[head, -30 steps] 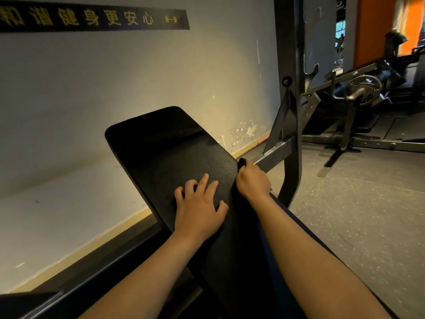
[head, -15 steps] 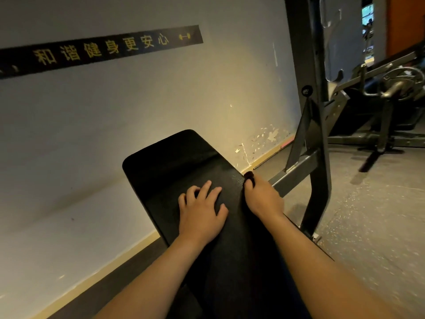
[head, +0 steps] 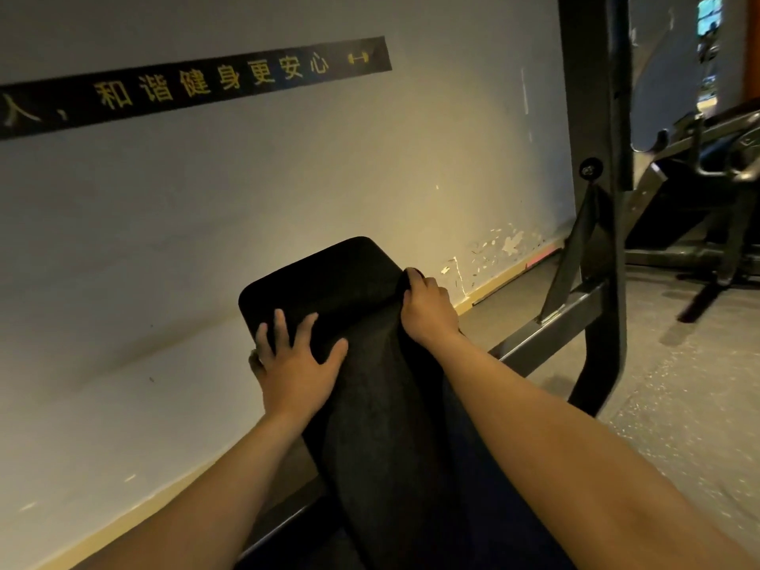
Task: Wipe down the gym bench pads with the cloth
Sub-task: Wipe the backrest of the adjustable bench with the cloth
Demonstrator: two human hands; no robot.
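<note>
The black bench pad (head: 320, 273) slopes up toward the wall at the centre of the head view. A dark cloth (head: 382, 372) lies over its nearer part, hard to tell from the pad in the dim light. My left hand (head: 296, 364) presses flat, fingers spread, on the cloth near the pad's left edge, with one finger over that edge. My right hand (head: 427, 314) grips a bunched corner of the cloth at the pad's right edge, close to its far end.
A pale wall with a black lettered strip (head: 197, 84) stands just behind the pad. A dark metal upright (head: 592, 158) and its crossbar (head: 555, 331) rise to the right. Another gym machine (head: 719, 199) stands on the speckled floor (head: 678, 384) farther right.
Both hands have slid toward the pad's far end. The left hand has shifted to the left edge and spread its fingers; the right hand still grips the cloth. The view has tilted upward.
</note>
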